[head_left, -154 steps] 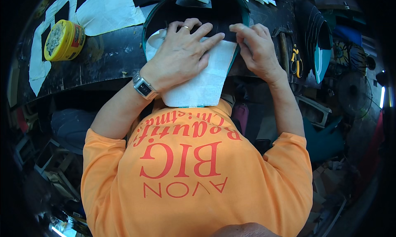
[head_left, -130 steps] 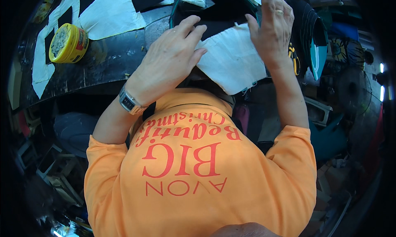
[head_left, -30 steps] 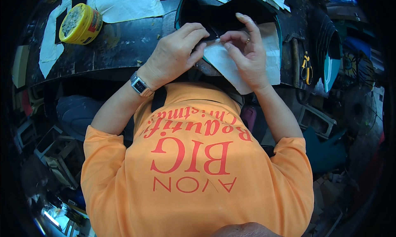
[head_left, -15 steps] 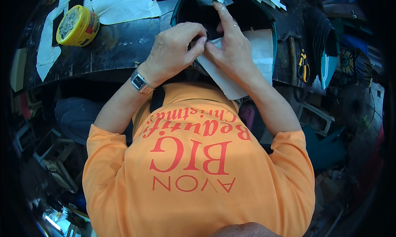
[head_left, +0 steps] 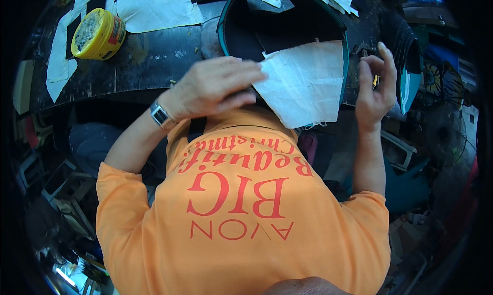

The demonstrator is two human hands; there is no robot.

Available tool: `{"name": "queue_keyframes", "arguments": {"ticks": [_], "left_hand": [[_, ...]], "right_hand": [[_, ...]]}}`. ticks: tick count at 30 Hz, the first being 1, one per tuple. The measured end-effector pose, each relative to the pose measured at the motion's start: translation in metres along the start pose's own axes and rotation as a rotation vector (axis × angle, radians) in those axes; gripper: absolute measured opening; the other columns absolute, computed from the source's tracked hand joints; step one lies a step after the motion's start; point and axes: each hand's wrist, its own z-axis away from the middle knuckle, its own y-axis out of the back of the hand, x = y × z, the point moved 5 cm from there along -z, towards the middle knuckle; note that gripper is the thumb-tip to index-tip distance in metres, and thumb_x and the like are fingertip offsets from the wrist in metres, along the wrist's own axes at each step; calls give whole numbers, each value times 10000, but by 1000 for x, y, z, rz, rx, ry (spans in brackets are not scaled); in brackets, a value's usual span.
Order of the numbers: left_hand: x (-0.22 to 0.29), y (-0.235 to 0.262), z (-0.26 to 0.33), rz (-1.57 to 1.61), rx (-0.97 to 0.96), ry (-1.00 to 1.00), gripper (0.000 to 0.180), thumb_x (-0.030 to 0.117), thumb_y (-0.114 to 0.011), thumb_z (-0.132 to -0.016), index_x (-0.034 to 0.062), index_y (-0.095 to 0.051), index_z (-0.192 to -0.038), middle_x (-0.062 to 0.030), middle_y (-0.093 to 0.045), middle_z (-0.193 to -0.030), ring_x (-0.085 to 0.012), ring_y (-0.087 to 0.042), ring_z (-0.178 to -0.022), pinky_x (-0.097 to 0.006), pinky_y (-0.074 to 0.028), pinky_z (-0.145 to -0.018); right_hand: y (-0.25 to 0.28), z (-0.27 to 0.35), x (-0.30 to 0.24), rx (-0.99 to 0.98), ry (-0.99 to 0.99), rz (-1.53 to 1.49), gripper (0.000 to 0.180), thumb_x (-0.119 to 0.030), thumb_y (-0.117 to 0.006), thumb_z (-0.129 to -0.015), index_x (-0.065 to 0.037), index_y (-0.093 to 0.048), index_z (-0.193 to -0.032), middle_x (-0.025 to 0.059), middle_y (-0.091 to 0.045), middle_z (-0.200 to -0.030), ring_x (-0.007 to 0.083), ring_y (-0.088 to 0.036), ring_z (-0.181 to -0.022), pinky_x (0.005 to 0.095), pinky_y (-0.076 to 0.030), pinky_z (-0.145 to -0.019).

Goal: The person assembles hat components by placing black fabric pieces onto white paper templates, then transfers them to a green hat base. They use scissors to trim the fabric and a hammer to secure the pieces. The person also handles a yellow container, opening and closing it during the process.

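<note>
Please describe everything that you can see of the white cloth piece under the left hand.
The white cloth piece looks like thin woven fabric, roughly four-sided, with slightly frayed edges and faint creases. It lies flat on a dark panel with a teal rim, and its lower part hangs over the edge of the black workbench toward the orange shirt. The fingertips of the left hand press on its left corner. The right hand is apart from it, to the right.

bare dark table (head_left: 154,64) is lying open between the yellow tin (head_left: 97,34) and the left hand (head_left: 213,87). the white fabric piece (head_left: 308,82) and teal-edged black panel (head_left: 287,23) are crowding the middle, while stacked panels (head_left: 408,64) are hemming in the right hand (head_left: 375,87).
</note>
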Motion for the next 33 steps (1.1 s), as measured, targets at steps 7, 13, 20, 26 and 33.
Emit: {"name": "queue_keyframes", "arguments": {"ticks": [7, 13, 20, 26, 33], "left_hand": [[-72, 72, -96, -19, 420, 278, 704, 293, -774, -889, -1, -472, -1453, -201, -578, -1374, -273, -546, -1292, -396, -426, -1089], [-120, 27, -137, 397, -81, 487, 730, 228, -769, -901, -10, -419, -1496, -196, -552, -1381, -237, -591, -1183, -337, -479, -1016], [-95, 12, -102, 169, 50, 167, 603, 66, -640, -789, 31, -530, -1380, -165, -593, -1318, -290, -548, -1275, -386, -390, -1117], [-98, 15, -91, 435, 155, 242, 577, 94, -649, -800, 37, -536, -1363, -147, -586, -1306, -267, -543, -1266, -386, -378, -1132], [-103, 15, -88, 433, 154, 190, 540, 110, -646, -801, 67, -569, -1335, -143, -605, -1276, -280, -539, -1245, -395, -367, -1129]], "right_hand": [[1, 40, 116, -355, -364, 848, 541, -140, -646, -900, -119, -516, -1425, 230, -658, -1104, 423, -642, -989, 516, -511, -867], [1, 36, 138, -240, -335, 646, 567, -159, -609, -951, -94, -457, -1494, 215, -680, -1036, 372, -683, -876, 470, -524, -814], [8, 9, -3, 24, -414, -605, 499, -259, -524, -1084, -51, -418, -1525, 21, -581, -786, 48, -481, -587, 186, -383, -515], [-79, 15, -70, -766, -245, -128, 236, -231, -577, -1037, -16, -644, -1105, 191, -652, -804, 356, -638, -684, 423, -490, -628], [-85, 11, -104, -763, -22, -96, 277, -259, -625, -1007, -60, -622, -1199, 194, -678, -802, 392, -669, -724, 433, -511, -629]]}}
